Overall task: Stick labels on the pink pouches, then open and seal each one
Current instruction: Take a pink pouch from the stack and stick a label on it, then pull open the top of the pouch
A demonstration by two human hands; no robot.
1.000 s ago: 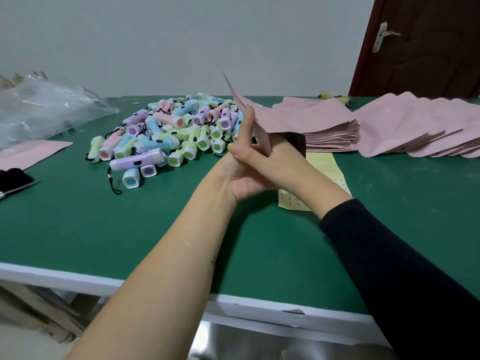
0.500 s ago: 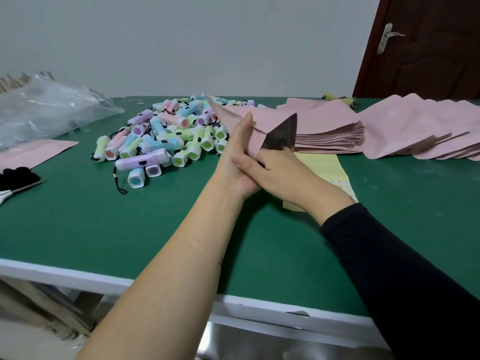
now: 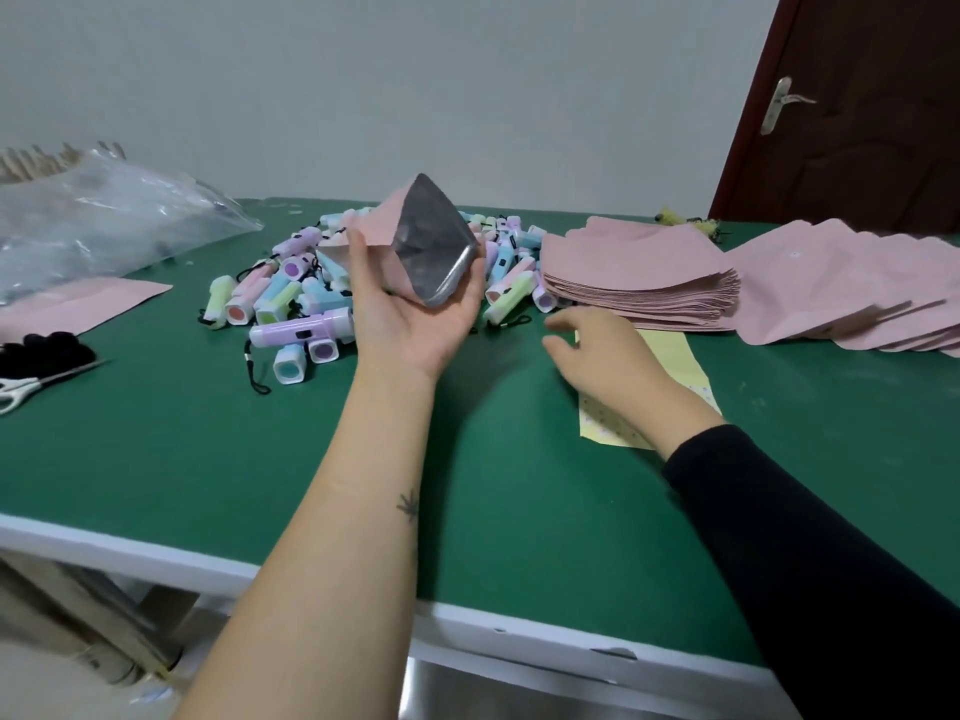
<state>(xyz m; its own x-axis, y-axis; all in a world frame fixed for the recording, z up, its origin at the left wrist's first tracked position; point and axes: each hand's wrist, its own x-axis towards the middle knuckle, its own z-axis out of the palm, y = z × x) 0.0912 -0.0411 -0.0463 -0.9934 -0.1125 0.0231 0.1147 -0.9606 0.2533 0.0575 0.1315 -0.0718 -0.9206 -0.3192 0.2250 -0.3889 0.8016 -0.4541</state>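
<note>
My left hand [image 3: 415, 324] holds a pink pouch [image 3: 384, 226] up above the table, its mouth spread wide so the silver lining [image 3: 431, 252] faces me. My right hand [image 3: 597, 356] hovers low over the table to the right, fingers apart and holding nothing, just above a yellow label sheet [image 3: 670, 356]. A neat stack of flat pink pouches [image 3: 639, 283] lies behind the sheet, and a looser fan of pink pouches [image 3: 852, 283] spreads to the far right.
A heap of pastel mini flashlights [image 3: 291, 298] lies behind my left hand on the green table [image 3: 208, 449]. At the left are a clear plastic bag [image 3: 104, 220], a single pink pouch [image 3: 83, 304], scissors [image 3: 31, 387] and a black item [image 3: 41, 350]. A brown door [image 3: 857, 111] stands at the back right.
Both hands were together working the pouch mouth apart. Now the pouch is fully open in my left hand alone, and my right hand has let go and dropped rightward over the label sheet.
</note>
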